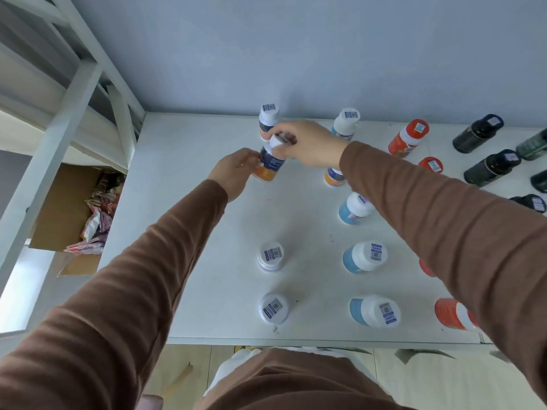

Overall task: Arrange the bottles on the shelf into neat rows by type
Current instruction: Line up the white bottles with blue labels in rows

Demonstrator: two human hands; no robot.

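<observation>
Bottles stand in loose rows on the white shelf (307,232). Your two hands meet at the far left part of it, on one orange bottle (270,161) with a dark label and a white cap. This bottle is tilted, its cap leaning to the right. Your left hand (233,170) has its grip on the lower side of the bottle, fingers curled against the label. Your right hand (310,143) pinches the cap from above.

Just behind the held bottle a second orange one (268,118) stands upright near the wall. Two white-capped bottles (270,255) stand in the same column nearer to you. To the right is a column of blue bottles (365,257), then red bottles (408,137), then dark bottles (478,133) at the far right. Your right sleeve (444,220) hides a part of these columns.

At the left, below the shelf, a cardboard box (63,208) holds packets.
</observation>
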